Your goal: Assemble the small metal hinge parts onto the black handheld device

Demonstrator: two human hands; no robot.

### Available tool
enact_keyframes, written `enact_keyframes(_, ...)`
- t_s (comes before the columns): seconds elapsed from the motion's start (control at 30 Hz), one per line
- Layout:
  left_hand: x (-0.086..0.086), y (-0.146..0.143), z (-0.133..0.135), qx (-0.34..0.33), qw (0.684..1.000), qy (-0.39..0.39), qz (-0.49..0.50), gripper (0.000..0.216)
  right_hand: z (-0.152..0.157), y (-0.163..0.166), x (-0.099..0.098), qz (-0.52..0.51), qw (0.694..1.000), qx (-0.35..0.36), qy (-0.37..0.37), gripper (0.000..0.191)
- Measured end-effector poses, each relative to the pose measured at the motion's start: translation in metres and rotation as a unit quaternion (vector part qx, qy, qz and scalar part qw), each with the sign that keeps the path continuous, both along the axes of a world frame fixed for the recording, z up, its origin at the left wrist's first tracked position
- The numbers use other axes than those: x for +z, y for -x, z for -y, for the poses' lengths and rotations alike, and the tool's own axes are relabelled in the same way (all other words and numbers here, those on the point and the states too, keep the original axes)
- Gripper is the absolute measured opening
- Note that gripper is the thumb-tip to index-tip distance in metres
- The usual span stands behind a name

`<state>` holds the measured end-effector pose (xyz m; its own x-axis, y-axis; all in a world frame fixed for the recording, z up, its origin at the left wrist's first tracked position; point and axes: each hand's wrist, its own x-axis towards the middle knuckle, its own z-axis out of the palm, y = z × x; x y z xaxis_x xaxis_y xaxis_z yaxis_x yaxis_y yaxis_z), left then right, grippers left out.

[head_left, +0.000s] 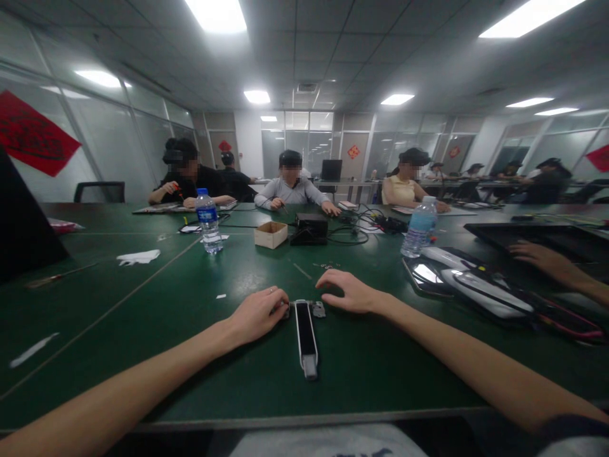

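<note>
A long, narrow black-and-white device (305,335) lies lengthwise on the green table (190,355) right in front of me. My left hand (259,312) rests curled at the device's far left end, fingertips pressed against it. My right hand (347,291) hovers just right of that same end, fingers bent and apart, nothing held in it. A small grey metal piece (318,309) sits beside the device's far end, between the two hands.
Two water bottles (208,222) (419,226), a small cardboard box (271,234) and a black box with cables (310,228) stand further back. White headsets and dark trays (476,285) lie at right, where another person's hand (540,255) rests. Several people sit opposite.
</note>
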<state>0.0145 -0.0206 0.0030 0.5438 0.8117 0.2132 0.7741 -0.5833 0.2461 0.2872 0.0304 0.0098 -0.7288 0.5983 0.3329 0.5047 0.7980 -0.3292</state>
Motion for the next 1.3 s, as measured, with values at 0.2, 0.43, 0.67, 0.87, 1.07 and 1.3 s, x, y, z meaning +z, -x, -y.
enact_keyframes(0.2,0.001,0.001,0.001,-0.003,1.0,-0.002,0.01,0.012,-0.045,-0.03,-0.022,0.068,0.966,-0.236,-0.076,0.039)
enact_keyframes(0.43,-0.001,0.0,0.001,-0.006,1.0,-0.01,0.01,0.012,-0.067,-0.042,-0.032,0.137,0.954,-0.266,-0.031,0.048)
enact_keyframes(0.67,-0.001,0.001,0.001,-0.006,1.0,-0.012,0.014,0.014,-0.069,-0.039,-0.031,0.144,0.961,-0.232,-0.036,0.042)
enact_keyframes(0.87,-0.001,0.001,0.002,-0.01,1.0,-0.013,0.015,0.013,-0.069,-0.039,-0.034,0.092,0.968,-0.22,-0.073,0.025)
enact_keyframes(1.07,-0.001,0.0,0.001,-0.006,1.0,-0.016,0.011,0.013,-0.071,-0.039,-0.038,0.054,0.972,-0.207,-0.097,0.015)
enact_keyframes(1.3,-0.002,0.0,0.0,-0.006,1.0,-0.017,0.009,0.013,-0.072,-0.039,-0.04,0.032,0.964,-0.246,-0.099,0.019)
